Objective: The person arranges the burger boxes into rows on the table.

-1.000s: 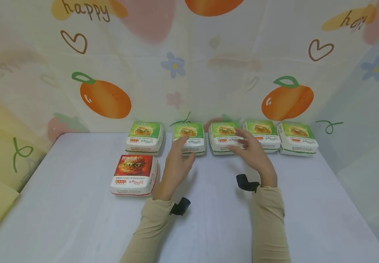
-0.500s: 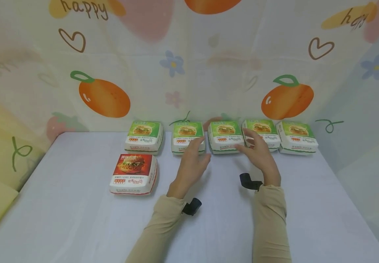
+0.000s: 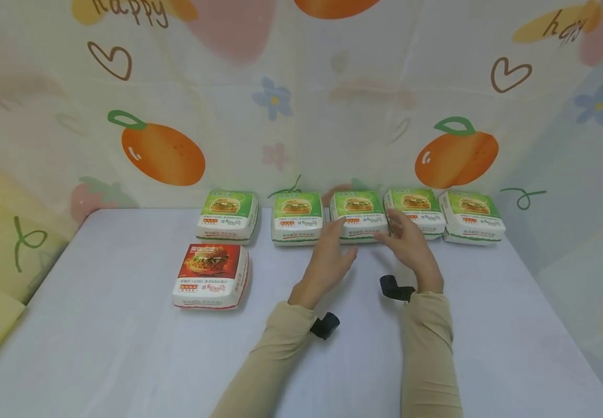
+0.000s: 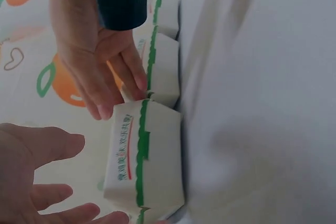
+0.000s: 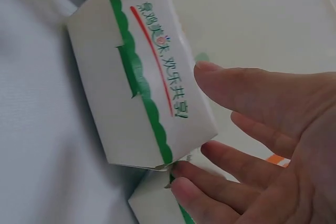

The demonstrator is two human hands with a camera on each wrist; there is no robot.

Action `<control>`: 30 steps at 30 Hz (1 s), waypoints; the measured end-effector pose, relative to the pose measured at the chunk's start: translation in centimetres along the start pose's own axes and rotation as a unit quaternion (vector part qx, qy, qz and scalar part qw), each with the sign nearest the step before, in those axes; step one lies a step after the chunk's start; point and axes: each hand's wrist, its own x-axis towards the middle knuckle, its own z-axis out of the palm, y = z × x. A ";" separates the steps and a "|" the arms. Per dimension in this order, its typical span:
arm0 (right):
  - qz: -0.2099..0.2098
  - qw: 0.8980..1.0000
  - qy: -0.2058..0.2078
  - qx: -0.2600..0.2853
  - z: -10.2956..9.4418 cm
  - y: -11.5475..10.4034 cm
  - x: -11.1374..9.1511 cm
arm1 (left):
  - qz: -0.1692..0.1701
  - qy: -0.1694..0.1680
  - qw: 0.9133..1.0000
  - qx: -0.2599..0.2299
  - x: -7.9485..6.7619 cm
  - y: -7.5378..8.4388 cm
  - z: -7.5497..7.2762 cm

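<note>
Several green-and-white burger boxes stand in a row at the back of the table. My left hand [image 3: 327,261] is at the front left of the middle green burger box [image 3: 359,204], fingers fairly straight and thumb apart. On that box's right side is my right hand [image 3: 410,247], its fingers loosely bent at the gap beside the neighbouring green box [image 3: 415,203]. In the right wrist view, the thumb [image 5: 226,80] lies close over the box lid and the fingertips reach its end corner. The left wrist view has both hands at opposite ends of this box. Neither hand grips it.
One red-and-white burger box [image 3: 211,276] sits in front of the leftmost green box [image 3: 226,216]. Two more green boxes, one [image 3: 297,217] left of the middle and one [image 3: 471,216] far right, complete the row. A patterned cloth [image 3: 312,104] hangs behind.
My left hand has moved right, from the second green box to the middle one. The right hand has shifted slightly right and down. The boxes keep their places.
</note>
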 end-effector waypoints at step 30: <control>-0.028 0.997 -0.005 -0.066 0.7 0.2 -0.9 | -0.026 -0.022 0.999 0.035 -0.7 -0.3 1.5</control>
